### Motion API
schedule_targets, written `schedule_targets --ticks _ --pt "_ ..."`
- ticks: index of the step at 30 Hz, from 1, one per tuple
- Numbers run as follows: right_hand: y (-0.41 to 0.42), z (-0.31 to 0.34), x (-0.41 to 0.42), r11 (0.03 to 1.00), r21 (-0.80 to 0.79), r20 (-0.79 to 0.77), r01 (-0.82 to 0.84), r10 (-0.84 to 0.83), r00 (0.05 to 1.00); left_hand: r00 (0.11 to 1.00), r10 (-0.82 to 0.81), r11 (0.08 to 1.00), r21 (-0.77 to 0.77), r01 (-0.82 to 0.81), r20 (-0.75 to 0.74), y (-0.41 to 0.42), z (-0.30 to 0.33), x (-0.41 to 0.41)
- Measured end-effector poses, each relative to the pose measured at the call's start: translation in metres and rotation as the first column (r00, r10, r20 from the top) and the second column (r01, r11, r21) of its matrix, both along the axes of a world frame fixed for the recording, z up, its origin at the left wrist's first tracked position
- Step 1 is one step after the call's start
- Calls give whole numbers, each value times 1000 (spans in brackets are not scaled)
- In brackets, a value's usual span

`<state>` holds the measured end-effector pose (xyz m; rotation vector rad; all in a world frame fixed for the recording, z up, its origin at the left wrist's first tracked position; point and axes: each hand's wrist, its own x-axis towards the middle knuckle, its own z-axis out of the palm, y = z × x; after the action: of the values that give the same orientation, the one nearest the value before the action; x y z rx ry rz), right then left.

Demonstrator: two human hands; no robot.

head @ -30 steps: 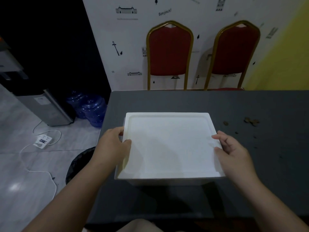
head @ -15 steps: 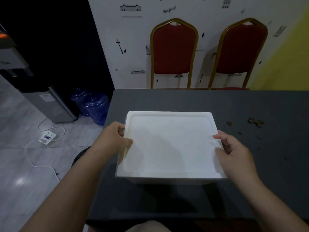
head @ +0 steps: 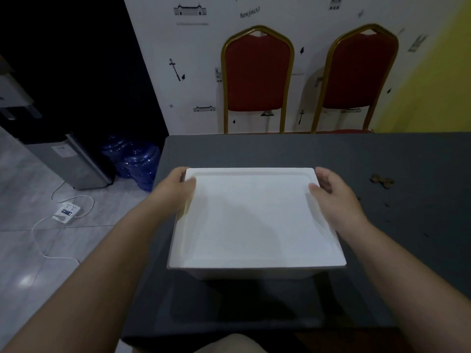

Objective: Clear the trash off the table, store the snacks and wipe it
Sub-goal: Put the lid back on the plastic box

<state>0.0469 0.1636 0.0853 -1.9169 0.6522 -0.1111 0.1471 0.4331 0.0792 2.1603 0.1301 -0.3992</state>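
White foam makes up the lidded box (head: 257,220), which sits on the dark grey worktop (head: 280,151) near its left end, the long axis running left to right and the shallow recessed lid facing up. The left hand (head: 175,192) grips the lid's far-left corner, thumb on top and fingers curled down over the side, where they are hidden. The right hand (head: 334,197) grips the far-right corner the same way, thumb on the lid and fingers wrapped past the edge. Only a narrow strip of the box's front wall shows beneath the overhanging lid; the sides are hidden. To the right on the worktop lie small brown crumbs (head: 382,180), too dim to make out, with darker specks nearby. Two red chairs (head: 257,77) with gold frames stand against the white wall behind the worktop. On the floor at left are blue water bottles (head: 137,161), a grey appliance (head: 76,164) cut off at the top, and a white power strip (head: 66,212) with its cord.
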Motion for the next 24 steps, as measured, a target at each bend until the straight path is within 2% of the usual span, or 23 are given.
schedule_targets --ticks 2,5,10,13,18,24 --pt "-4 -3 17 997 70 -29 45 -43 999 994 109 990 -95 -108 0 -9 -5 1" --pt "-8 -6 27 992 107 -66 72 -65 996 990 138 978 -151 -142 -31 -15 -7 4" --pt "-9 -9 34 990 110 -26 91 -89 996 969 221 931 -272 -242 -107 -14 -8 10" --pt "-9 -11 36 989 105 -8 105 -105 994 959 250 922 -270 -278 -135 -15 -8 14" --pt "-10 -11 37 988 110 -16 112 -111 994 961 265 944 -182 -276 -86 -20 -10 19" --pt "-11 -10 35 984 150 4 98 -100 995 953 273 904 -303 -301 -132 -14 -13 17"
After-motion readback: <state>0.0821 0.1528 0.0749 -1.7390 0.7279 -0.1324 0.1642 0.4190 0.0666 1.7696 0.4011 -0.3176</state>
